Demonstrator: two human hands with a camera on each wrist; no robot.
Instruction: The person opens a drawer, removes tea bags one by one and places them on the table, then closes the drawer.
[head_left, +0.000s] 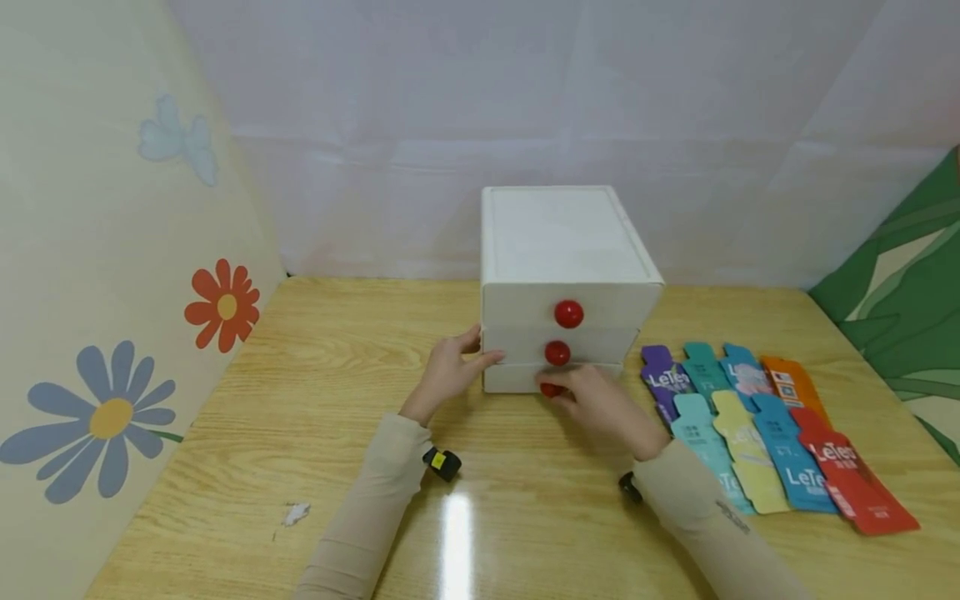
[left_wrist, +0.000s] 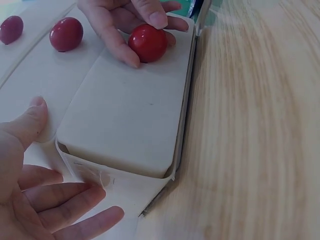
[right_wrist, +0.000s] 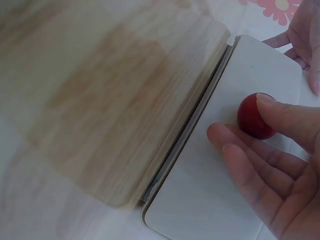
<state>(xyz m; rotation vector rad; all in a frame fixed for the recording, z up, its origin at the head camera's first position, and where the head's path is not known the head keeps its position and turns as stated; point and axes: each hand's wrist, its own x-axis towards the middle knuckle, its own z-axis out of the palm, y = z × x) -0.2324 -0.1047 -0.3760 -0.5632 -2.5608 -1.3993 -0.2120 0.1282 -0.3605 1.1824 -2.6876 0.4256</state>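
Observation:
A white three-drawer box [head_left: 564,233] stands on the wooden table, a round red knob on each drawer. My right hand [head_left: 603,408] is at the bottom drawer [left_wrist: 125,110] and holds its red knob [left_wrist: 148,44] between thumb and fingers. In the right wrist view, the thumb lies on that knob, with the other fingers stretched below it. My left hand [head_left: 450,371] rests against the box's left side near the front corner, its thumb at the front edge and its fingers loosely extended. The bottom drawer's front sits about flush with the casing.
Right of the box, two rows of colourful flat pouches lie on the table, among them a red pouch [head_left: 855,471] and a purple pouch [head_left: 663,379]. A pale curtain [head_left: 375,208] hangs behind the table. A flower-printed panel [head_left: 45,275] borders the left side.

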